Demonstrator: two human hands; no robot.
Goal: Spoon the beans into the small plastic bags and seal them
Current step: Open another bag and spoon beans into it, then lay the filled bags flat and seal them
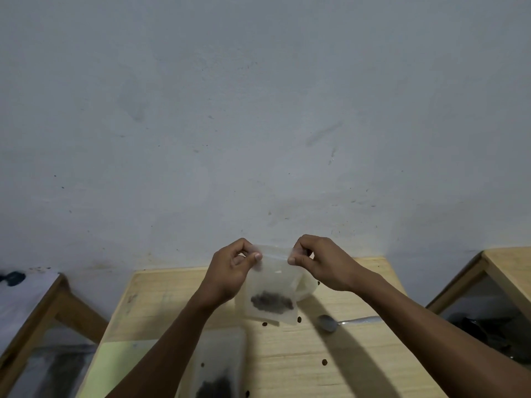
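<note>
Left hand (230, 268) and right hand (319, 261) each pinch a top corner of a small plastic bag (271, 285), held upright above the far half of the table (161, 305). Dark beans (271, 302) sit at the bag's bottom. A spoon (330, 323) lies toward the right edge. A second filled bag (218, 366) lies near the near edge

Dark beans (272, 302) in a cloudy clear bag (271, 285); pale wood table (330, 354), grey spoon (327, 323), bluish-grey wall (258, 110).
</note>
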